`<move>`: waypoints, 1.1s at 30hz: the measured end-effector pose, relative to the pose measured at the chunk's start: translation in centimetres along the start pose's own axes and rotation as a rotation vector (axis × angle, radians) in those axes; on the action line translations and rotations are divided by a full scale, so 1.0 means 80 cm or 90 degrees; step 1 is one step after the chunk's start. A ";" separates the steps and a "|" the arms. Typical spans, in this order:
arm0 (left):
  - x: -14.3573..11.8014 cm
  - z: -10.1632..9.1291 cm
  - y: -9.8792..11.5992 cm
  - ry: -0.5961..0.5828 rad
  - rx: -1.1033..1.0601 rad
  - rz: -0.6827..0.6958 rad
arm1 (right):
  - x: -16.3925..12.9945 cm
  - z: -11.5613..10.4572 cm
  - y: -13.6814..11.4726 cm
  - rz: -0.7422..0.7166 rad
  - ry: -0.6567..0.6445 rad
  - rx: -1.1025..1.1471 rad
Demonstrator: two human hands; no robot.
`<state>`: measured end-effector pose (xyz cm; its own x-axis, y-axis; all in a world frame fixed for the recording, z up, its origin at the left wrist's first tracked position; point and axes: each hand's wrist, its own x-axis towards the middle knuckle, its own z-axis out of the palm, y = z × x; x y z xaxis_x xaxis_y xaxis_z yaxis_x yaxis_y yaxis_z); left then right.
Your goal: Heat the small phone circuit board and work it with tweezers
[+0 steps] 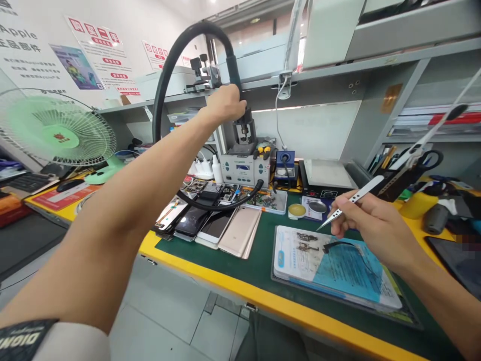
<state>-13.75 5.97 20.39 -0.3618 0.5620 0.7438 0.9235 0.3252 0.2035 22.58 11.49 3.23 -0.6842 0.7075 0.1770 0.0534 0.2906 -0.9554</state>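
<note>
The left hand (pixel 227 103) had its grip wrapped firmly round the black cylindrical handle (pixel 233 70) of what looked like a hot-air tool, at a black metal cradle (pixel 246 147); whether the handle's lower end was seated there could not be told. The right hand (pixel 378 218) pinched slim silver tweezers with round holes (pixel 366 190), points angled down; whether the points met was too fine to tell. Near those points, small dark irregular pieces (pixel 308 247) lay on a white-and-blue rectangular pad (pixel 349 281), beside a bent black strip (pixel 343 244). The step in hand seemed to be handling the tool at its cradle, tweezers at the ready. Moving the handle would call for a straight path and care with the thick black hose (pixel 161 80), which appeared to loop over flat rectangular phones (pixel 240 230) on the green-matted, yellow-edged desk (pixel 210 277), before the grey boxy station (pixel 242 173).
</note>
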 end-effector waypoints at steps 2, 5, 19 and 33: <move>-0.039 -0.025 0.022 -0.035 0.014 0.026 | -0.001 0.001 0.000 0.005 -0.003 -0.029; -0.121 -0.072 0.054 -0.031 -0.008 0.082 | -0.001 0.006 -0.001 0.015 0.005 -0.057; -0.421 -0.144 -0.059 -0.367 0.002 -0.066 | -0.008 0.020 -0.011 0.012 -0.024 -0.049; -0.483 -0.094 -0.078 -0.169 0.103 -0.041 | -0.008 0.023 -0.012 0.044 -0.023 -0.068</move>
<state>-4.58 -23.46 -4.84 -0.4599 0.7079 0.5362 0.8726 0.4722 0.1250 21.62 9.60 3.63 -0.7020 0.7050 0.1009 0.1775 0.3104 -0.9339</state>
